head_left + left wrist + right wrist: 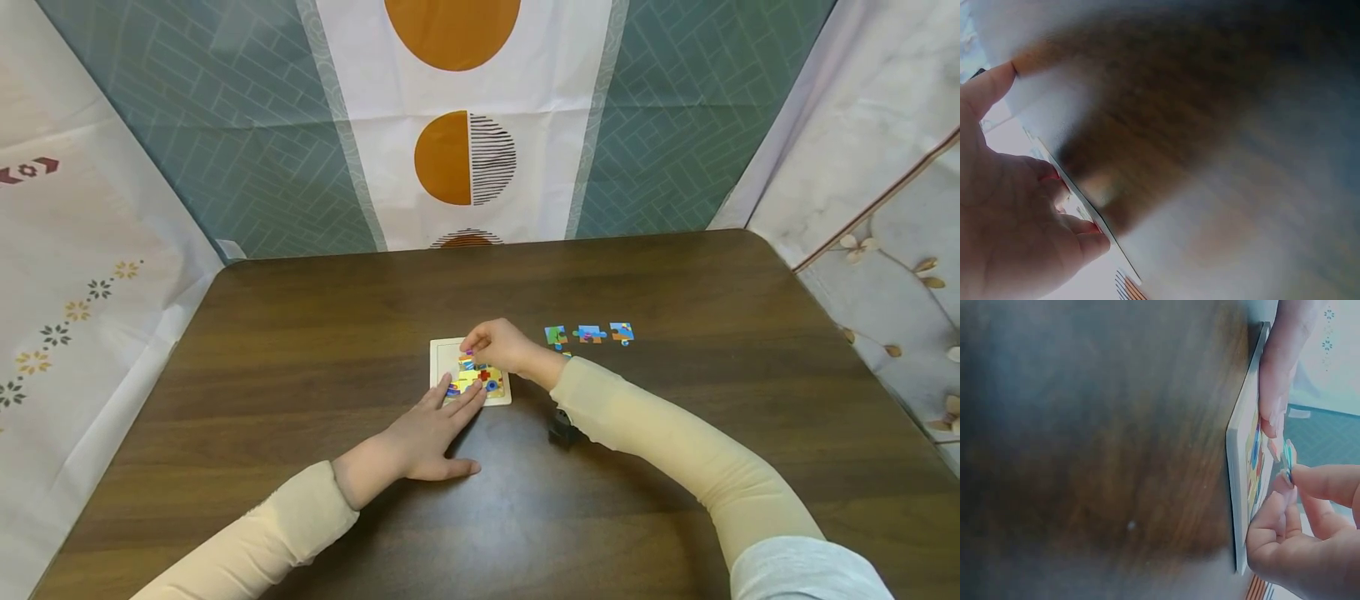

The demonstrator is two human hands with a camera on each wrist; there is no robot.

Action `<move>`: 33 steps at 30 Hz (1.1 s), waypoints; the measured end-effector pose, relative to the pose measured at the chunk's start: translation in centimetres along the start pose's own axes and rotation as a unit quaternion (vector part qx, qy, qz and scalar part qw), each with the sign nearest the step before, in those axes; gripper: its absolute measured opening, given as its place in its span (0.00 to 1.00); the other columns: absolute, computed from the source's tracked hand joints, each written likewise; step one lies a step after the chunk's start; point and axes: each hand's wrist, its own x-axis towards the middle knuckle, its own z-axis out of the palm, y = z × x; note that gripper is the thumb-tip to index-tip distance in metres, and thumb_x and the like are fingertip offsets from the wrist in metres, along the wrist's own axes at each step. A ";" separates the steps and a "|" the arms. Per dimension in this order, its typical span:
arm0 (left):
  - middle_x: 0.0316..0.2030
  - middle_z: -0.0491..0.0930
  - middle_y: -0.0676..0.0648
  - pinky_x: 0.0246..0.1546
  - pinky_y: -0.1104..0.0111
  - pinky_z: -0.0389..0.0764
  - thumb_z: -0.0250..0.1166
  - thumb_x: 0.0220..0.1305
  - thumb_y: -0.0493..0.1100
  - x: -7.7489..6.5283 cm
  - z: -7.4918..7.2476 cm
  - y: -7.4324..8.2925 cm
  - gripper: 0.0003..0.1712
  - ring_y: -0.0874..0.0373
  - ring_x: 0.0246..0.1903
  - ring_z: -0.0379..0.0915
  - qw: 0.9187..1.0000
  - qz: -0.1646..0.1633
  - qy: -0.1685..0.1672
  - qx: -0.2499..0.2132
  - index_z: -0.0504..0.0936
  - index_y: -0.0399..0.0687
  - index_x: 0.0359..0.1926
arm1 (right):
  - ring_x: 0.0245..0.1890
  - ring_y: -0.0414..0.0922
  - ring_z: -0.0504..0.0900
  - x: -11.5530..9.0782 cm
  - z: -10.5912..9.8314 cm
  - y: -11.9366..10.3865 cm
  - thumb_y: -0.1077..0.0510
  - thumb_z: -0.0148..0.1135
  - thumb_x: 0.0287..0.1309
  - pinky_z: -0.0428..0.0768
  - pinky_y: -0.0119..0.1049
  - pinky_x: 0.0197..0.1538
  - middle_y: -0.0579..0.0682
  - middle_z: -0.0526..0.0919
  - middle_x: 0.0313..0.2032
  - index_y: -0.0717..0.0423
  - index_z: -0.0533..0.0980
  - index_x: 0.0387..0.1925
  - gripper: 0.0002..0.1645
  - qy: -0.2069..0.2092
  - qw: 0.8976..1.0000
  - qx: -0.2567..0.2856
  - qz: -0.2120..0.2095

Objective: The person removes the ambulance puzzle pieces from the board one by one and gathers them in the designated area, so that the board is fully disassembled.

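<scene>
A small jigsaw puzzle in a pale tray point(438, 354) lies near the middle of the table, with bright yellow, blue and red pieces in it. My left hand point(431, 437) rests on the lower part of it, index and middle fingers stretched over the pieces, the thumb out to the side. Over the tray's upper part, my right hand point(506, 346) pinches a puzzle piece point(1288, 457) between thumb and fingers. In the right wrist view that piece stands nearly edge-on, just above the tray. The left wrist view shows the left fingertips at the tray's edge.
Right of the tray, three loose pieces lie in a row: a green one point(555, 335), a blue one point(590, 333) and a blue-orange one point(622, 332). Another peeks out by the right wrist. A black object point(561, 429) shows beneath the right forearm. Curtains point(285, 183) stand behind the table.
</scene>
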 end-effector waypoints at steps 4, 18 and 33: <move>0.75 0.43 0.50 0.71 0.47 0.45 0.60 0.57 0.67 0.0 -0.1 0.1 0.54 0.36 0.73 0.30 1.000 0.002 -0.004 -0.001 0.47 0.49 0.75 | 0.41 0.46 0.78 -0.2 -0.1 0.3 0.70 0.58 0.56 0.80 0.34 0.45 0.57 0.82 0.40 0.64 0.80 0.43 0.12 0.018 1.000 0.013 -0.005; 0.76 0.41 0.49 0.72 0.50 0.42 0.60 0.57 0.68 -0.2 0.0 -0.1 0.56 0.47 0.74 0.32 1.000 0.011 -0.014 0.010 0.45 0.47 0.75 | 0.33 0.43 0.80 -1.2 -1.5 0.5 0.69 0.59 0.55 0.79 0.31 0.39 0.58 0.83 0.35 0.68 0.78 0.43 0.13 0.042 0.997 0.061 -0.025; 0.75 0.44 0.45 0.71 0.57 0.52 0.61 0.57 0.65 0.0 -0.2 0.1 0.55 0.49 0.74 0.40 1.000 0.024 -0.005 0.019 0.48 0.42 0.74 | 0.35 0.43 0.81 -3.1 -4.4 0.9 0.69 0.59 0.58 0.83 0.36 0.44 0.60 0.82 0.40 0.71 0.75 0.48 0.15 0.044 0.991 0.122 0.025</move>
